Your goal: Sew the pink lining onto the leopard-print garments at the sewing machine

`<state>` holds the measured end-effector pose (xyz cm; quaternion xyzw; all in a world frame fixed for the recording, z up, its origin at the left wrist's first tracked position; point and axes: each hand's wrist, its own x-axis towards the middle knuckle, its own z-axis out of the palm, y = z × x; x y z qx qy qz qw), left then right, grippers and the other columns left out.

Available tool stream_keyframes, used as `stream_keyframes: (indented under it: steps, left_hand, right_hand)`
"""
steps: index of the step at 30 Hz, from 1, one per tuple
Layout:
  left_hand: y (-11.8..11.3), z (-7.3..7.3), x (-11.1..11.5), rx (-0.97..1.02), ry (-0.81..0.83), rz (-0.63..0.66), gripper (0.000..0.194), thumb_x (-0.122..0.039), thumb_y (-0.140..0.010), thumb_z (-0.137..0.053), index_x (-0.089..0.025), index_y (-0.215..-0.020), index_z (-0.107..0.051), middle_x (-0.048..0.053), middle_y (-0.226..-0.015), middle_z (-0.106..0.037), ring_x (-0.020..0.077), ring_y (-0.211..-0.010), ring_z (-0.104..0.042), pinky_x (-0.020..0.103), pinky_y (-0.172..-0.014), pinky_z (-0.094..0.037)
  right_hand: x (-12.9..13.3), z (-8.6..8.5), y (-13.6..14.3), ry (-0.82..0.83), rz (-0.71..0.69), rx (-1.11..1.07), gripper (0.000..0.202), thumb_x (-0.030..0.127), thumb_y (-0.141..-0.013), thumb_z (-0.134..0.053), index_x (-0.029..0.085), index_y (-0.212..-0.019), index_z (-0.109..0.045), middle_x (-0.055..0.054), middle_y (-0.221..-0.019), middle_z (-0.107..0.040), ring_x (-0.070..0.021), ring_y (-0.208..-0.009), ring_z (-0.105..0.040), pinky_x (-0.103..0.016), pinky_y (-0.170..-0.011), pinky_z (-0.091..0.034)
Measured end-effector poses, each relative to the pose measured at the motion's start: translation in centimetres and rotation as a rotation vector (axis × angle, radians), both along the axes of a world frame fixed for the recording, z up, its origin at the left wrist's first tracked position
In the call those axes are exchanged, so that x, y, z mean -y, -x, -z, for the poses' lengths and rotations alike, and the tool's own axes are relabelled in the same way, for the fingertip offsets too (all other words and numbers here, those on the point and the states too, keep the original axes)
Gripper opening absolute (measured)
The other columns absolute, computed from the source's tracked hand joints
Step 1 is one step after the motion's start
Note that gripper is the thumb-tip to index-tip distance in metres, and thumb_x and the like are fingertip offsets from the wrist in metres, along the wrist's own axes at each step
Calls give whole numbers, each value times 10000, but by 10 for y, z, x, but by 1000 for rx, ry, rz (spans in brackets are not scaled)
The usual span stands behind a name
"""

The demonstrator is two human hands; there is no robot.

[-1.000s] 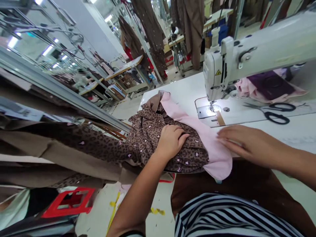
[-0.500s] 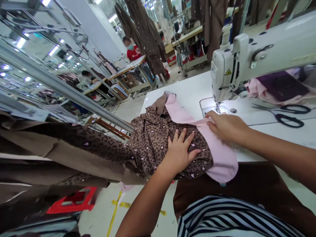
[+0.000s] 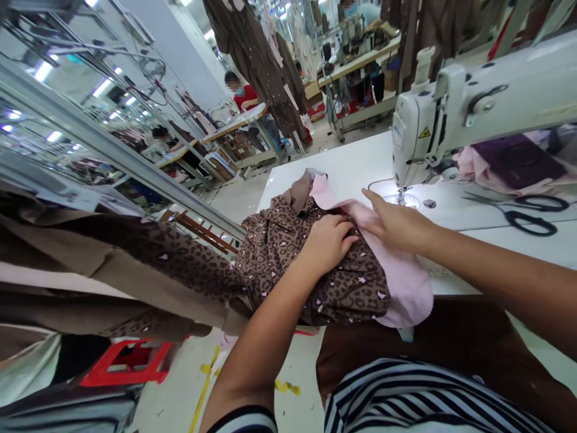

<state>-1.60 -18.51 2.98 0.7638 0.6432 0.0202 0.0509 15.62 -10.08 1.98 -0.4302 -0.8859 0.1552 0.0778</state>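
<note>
On the white counter, beside the sewing machine, lay the leopard-print cloth and its pink strip. My left hand had drawn its spread fingers into a half-curled grip, probably steadying the print; my right hand had parted its grip over the pink. Whether either pinched cloth, I couldn't tell.

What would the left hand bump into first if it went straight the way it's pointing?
Probably the pink strip of cloth. It lies just past the fingers of the left hand, with the right hand beyond. How high each sits is hard to tell.
</note>
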Motion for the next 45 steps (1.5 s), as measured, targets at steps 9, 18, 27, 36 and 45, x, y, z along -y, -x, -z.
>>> stream_keyframes:
  steps: [9,18,27,36,45]
  left_hand:
    - [-5,13,29,-82,181,-242,659,-544,-1005,-547,-254,-1576,-392,163,-1683,-312,446,-1545,-271,751,-1125,-361]
    - [-8,5,5,-137,-40,-72,281,-347,-1043,-523,-163,-1202,-666,134,-1271,-672,280,-1249,-577,480,-1143,-384]
    - [7,11,27,-208,-6,-66,385,-399,-1018,-570,-217,-1355,-612,125,-1222,-668,308,-1119,-606,425,-881,-529]
    - [-7,-3,-1,-105,-33,-43,288,-319,-1051,-512,-141,-995,-731,120,-1041,-692,278,-1137,-625,440,-1072,-449]
    - [5,5,6,-78,70,-190,385,-340,-1034,-537,-197,-1389,-579,114,-1245,-643,271,-1057,-716,354,-869,-586]
  right_hand:
    - [-1,-2,-19,86,67,220,574,221,-930,-432,161,-1498,-497,-172,-1000,-762,-351,-876,-716,-392,-665,-491]
    - [1,-14,28,26,-25,128,532,418,-1035,-547,216,-1518,-450,-133,-1331,-634,-272,-1154,-642,-459,-950,-540]
    - [-13,-3,-6,93,121,281,416,416,-1026,-589,183,-1369,-567,-92,-1183,-666,-225,-978,-677,-453,-866,-582]
    - [-3,-18,30,2,-78,128,424,392,-1022,-594,201,-1398,-553,-116,-1359,-599,-271,-1183,-613,-505,-988,-532]
    - [-18,-7,9,88,113,266,406,422,-1015,-608,183,-1342,-586,-99,-1220,-659,-233,-1017,-671,-460,-883,-580]
